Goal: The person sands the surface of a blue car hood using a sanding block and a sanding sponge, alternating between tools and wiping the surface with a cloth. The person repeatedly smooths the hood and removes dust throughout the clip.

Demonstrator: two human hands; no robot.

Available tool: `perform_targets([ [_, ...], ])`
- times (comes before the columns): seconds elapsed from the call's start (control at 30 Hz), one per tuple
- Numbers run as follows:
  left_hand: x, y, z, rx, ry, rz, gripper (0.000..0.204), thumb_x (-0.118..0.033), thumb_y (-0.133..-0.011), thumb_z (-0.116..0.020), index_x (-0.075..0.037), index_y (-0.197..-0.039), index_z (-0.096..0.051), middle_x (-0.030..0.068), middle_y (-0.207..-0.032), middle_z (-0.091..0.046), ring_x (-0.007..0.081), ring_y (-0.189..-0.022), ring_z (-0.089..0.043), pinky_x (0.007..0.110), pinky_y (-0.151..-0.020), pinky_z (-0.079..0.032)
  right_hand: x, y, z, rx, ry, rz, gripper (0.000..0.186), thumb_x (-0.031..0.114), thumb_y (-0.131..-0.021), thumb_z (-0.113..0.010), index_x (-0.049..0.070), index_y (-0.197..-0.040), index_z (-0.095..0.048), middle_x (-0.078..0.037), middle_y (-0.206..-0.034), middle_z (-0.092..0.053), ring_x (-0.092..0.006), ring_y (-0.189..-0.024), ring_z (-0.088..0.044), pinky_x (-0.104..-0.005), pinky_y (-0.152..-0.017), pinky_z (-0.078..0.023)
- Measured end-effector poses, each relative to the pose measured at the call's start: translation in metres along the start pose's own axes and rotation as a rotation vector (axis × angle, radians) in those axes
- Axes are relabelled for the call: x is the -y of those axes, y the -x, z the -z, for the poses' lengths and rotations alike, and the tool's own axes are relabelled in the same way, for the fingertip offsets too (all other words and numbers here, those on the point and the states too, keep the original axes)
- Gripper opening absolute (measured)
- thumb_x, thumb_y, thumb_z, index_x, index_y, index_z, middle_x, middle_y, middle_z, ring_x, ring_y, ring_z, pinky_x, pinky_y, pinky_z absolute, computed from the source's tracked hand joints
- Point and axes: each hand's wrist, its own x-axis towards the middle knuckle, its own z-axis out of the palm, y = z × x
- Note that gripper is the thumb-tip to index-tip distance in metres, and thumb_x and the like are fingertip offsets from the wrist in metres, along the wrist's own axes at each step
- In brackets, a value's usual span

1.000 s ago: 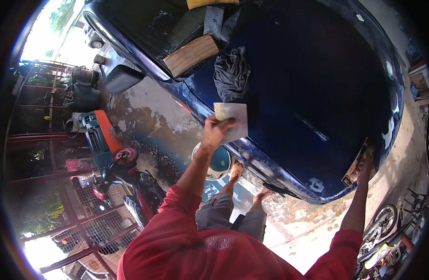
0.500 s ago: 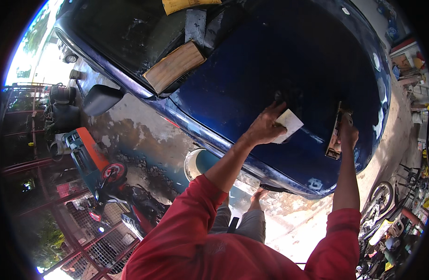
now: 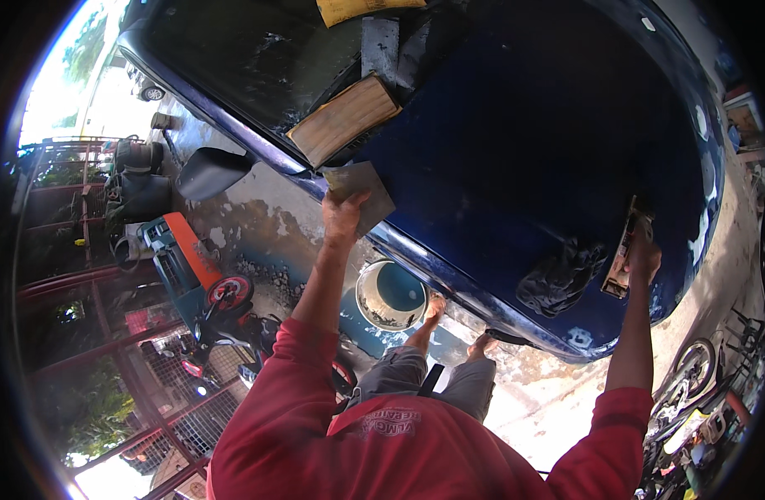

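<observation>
My left hand grips a square grey-tan sheet above the near edge of the dark blue car hood. Out at the right of the hood, my right hand is closed on a long sanding block. A crumpled dark cloth lies just left of the block. Near the windshield's base lie a wooden block, grey strips and a yellow piece.
A side mirror juts out at upper left. Below the hood's edge, a bucket stands by my feet. A red-and-teal machine and motorbike are left, with a metal fence. Bicycles crowd the lower right.
The cloth has moved from near the windshield toward the lower right of the hood. My left hand has pulled back leftward with the sheet; my right hand stays over the hood's right part.
</observation>
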Motion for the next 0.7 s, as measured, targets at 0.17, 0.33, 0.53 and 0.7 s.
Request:
perform_targets([
  [0.17,-0.032,-0.053,-0.039,-0.057,-0.432,-0.273,0.060,-0.003,-0.078,-0.085,0.002,-0.134,-0.066,0.0141,-0.115,-0.078,0.0266,-0.101,-0.076,0.038,-0.091,-0.062,0.000,-0.004,-0.003,0.020,0.000,-0.037,0.087,0.083,-0.085,-0.066,0.001,-0.103,-0.085,-0.023,-0.092,-0.080,-0.0322,-0.074,-0.080,-0.0447,-0.067,-0.062],
  [0.33,-0.065,-0.128,-0.056,0.083,-0.572,-0.256,0.058,-0.008,-0.076,-0.084,0.001,-0.131,-0.069,0.0209,-0.116,-0.080,0.0392,-0.105,-0.078,0.042,-0.095,-0.060,-0.009,-0.005,-0.004,-0.018,-0.004,0.013,0.088,0.084,-0.084,-0.067,0.000,-0.101,-0.085,-0.022,-0.089,-0.080,-0.0315,-0.070,-0.079,-0.0447,-0.066,-0.062],
  [0.53,-0.071,-0.149,-0.081,0.144,-0.704,-0.401,0.050,-0.010,-0.077,-0.084,0.001,-0.124,-0.072,0.0239,-0.112,-0.080,0.0397,-0.103,-0.078,0.043,-0.094,-0.060,-0.012,-0.006,-0.004,0.007,-0.017,-0.007,0.089,0.085,-0.083,-0.068,-0.001,-0.100,-0.085,-0.020,-0.086,-0.080,-0.0293,-0.066,-0.077,-0.0426,-0.064,-0.062],
  [0.7,-0.098,-0.134,-0.109,0.149,-0.726,-0.277,0.050,-0.014,-0.078,-0.085,0.002,-0.124,-0.072,0.0237,-0.108,-0.080,0.0396,-0.102,-0.078,0.044,-0.095,-0.060,-0.009,-0.003,-0.005,-0.029,-0.042,0.013,0.089,0.084,-0.084,-0.067,0.000,-0.106,-0.085,-0.019,-0.089,-0.080,-0.0284,-0.063,-0.076,-0.0409,-0.060,-0.062],
])
